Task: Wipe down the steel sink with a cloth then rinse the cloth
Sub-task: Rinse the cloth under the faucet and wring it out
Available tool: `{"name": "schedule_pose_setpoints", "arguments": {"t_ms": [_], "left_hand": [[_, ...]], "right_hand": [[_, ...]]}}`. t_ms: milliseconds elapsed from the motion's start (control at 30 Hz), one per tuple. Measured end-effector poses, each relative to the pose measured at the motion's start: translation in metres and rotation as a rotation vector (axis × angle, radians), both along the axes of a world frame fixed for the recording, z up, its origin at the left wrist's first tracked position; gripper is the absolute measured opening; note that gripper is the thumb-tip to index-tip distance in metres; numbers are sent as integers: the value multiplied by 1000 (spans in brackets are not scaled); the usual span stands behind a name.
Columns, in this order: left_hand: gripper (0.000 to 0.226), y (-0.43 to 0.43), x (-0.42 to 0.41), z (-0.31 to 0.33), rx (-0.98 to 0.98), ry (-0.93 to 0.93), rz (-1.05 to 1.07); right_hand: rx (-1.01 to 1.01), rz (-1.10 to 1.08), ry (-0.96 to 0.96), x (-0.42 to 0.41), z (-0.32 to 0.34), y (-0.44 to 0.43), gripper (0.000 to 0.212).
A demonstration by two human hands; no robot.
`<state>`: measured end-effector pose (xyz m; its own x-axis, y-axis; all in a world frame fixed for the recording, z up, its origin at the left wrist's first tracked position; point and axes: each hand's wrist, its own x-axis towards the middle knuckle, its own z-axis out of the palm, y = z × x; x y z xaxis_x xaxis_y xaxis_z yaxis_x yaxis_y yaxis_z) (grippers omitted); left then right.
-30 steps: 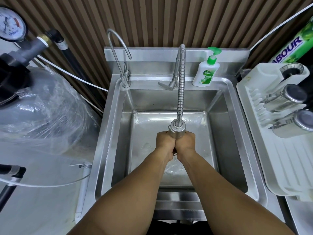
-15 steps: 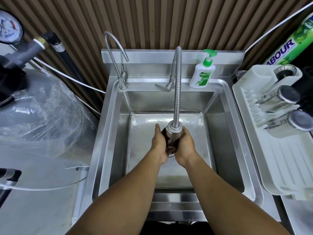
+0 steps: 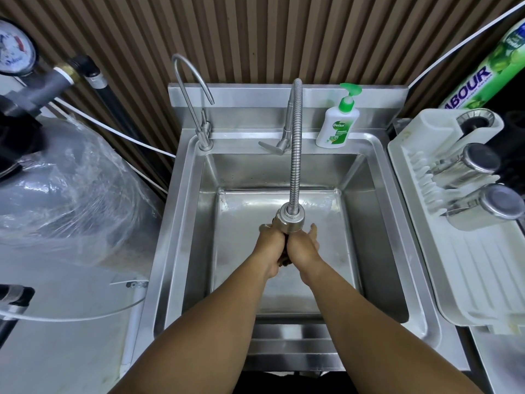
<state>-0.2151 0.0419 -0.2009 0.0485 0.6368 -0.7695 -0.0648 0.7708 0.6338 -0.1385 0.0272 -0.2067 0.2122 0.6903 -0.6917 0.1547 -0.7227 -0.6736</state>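
A: Which step are you on?

B: The rinse, I judge. Your left hand (image 3: 270, 248) and right hand (image 3: 302, 247) press together around the dark cloth (image 3: 285, 258), low over the sink (image 3: 181, 223), right under the hose tap (image 3: 291, 217).

A: Next?

B: Squeeze it out; whether water is running, I cannot tell.

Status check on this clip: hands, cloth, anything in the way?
Both hands, left and right, pressed around dark cloth under spray head. Sink holds nothing else. Nothing in the way.

sink (image 3: 181, 223): brushed steel, glossy | faucet hose (image 3: 295, 149): ribbed metal | rack (image 3: 483, 280): matt white plastic
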Motion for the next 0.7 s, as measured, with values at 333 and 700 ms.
{"name": "schedule_pose_setpoints", "arguments": {"t_ms": [333, 700], "left_hand": [[24, 3, -31, 1, 6, -280, -314], [30, 20, -30, -2, 447, 606, -910]], "right_hand": [[190, -176, 168, 27, 8, -3, 24], [162, -36, 247, 45, 12, -8, 16]]}}
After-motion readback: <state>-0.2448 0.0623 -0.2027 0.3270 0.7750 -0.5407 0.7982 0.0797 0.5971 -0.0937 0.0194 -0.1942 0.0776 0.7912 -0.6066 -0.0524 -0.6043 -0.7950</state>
